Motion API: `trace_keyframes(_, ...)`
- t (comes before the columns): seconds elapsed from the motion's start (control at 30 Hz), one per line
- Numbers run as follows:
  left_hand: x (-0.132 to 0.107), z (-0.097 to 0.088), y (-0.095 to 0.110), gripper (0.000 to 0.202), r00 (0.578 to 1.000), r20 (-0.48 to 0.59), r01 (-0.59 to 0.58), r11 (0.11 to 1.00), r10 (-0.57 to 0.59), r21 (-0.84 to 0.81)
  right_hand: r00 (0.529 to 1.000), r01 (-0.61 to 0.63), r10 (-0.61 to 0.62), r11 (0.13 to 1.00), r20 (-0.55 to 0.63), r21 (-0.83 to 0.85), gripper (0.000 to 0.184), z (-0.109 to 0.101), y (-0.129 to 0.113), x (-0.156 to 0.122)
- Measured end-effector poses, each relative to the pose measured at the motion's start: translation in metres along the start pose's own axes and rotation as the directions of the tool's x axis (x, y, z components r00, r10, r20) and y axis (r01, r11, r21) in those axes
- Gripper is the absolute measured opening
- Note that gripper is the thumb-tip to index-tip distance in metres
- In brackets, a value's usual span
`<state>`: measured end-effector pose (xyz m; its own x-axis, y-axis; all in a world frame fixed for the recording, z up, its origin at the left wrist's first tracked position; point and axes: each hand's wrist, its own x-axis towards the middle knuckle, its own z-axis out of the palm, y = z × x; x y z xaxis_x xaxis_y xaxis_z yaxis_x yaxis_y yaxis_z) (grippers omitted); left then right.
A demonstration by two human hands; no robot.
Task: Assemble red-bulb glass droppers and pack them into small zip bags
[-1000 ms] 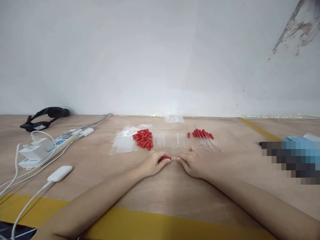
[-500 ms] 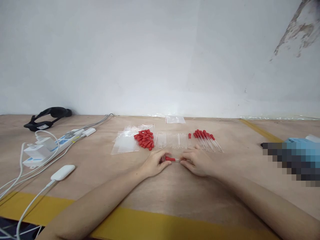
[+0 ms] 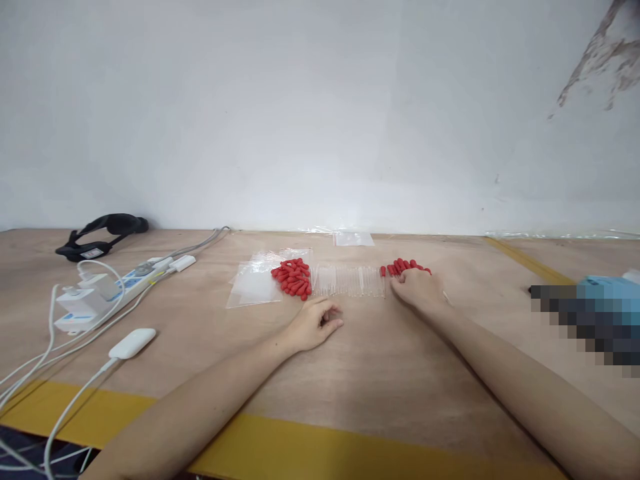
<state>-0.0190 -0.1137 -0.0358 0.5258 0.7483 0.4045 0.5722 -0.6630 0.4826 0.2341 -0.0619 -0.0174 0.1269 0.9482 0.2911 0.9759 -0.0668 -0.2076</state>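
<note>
My left hand [image 3: 316, 325] rests on the wooden table [image 3: 350, 373] with its fingers loosely curled and nothing in them. Just beyond it lie a heap of red rubber bulbs [image 3: 294, 277] and a row of clear glass tubes [image 3: 351, 281]. My right hand [image 3: 419, 291] lies over the group of assembled droppers with red bulbs [image 3: 406, 266], palm down, covering most of them. Its fingertips are hidden, so I cannot see whether it holds a dropper.
Clear plastic bags [image 3: 253, 285] lie left of the bulbs and a small one [image 3: 353, 239] sits by the wall. A power strip with chargers [image 3: 95, 293], white cables, a white adapter [image 3: 133, 343] and a black strap [image 3: 103, 233] are at the left. A blurred blue object [image 3: 595, 313] is at the right.
Both hands held one dropper between them at the table's middle. My right hand has since carried it right to the assembled group, and my left hand has let go.
</note>
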Motion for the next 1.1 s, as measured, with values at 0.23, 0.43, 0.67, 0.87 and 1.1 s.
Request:
trace_keyframes(0.23, 0.0, 0.0, 0.001, 0.017, 1.0, 0.012, 0.002, 1.0, -0.002, 0.01, 0.999, -0.003, 0.001, 0.999, -0.049, -0.042, 0.035, 0.007, 0.003, 0.003)
trace_keyframes(0.43, 0.0, 0.001, -0.001, 0.017, 1.0, 0.006, -0.012, 1.0, 0.012, 0.002, 0.993, 0.108, -0.106, 0.994, -0.059, 0.021, 0.028, 0.006, -0.016, 0.003)
trace_keyframes(0.67, 0.0, 0.002, -0.002, 0.017, 1.0, 0.011, -0.001, 1.0, 0.001, 0.01, 0.997, 0.019, -0.013, 0.997, 0.082, -0.07, 0.034, 0.012, -0.02, 0.009)
trace_keyframes(0.87, 0.0, 0.002, -0.001, 0.016, 1.0, 0.007, -0.008, 1.0, 0.008, -0.009, 0.986, -0.051, 0.067, 0.993, 0.152, -0.106, 0.032, 0.012, -0.026, 0.017)
trace_keyframes(1.1, -0.001, 0.001, -0.002, 0.016, 1.0, 0.008, -0.019, 1.0, 0.019, 0.003, 0.961, -0.075, 0.096, 0.993, 0.26, -0.09, 0.026, 0.011, -0.037, 0.029)
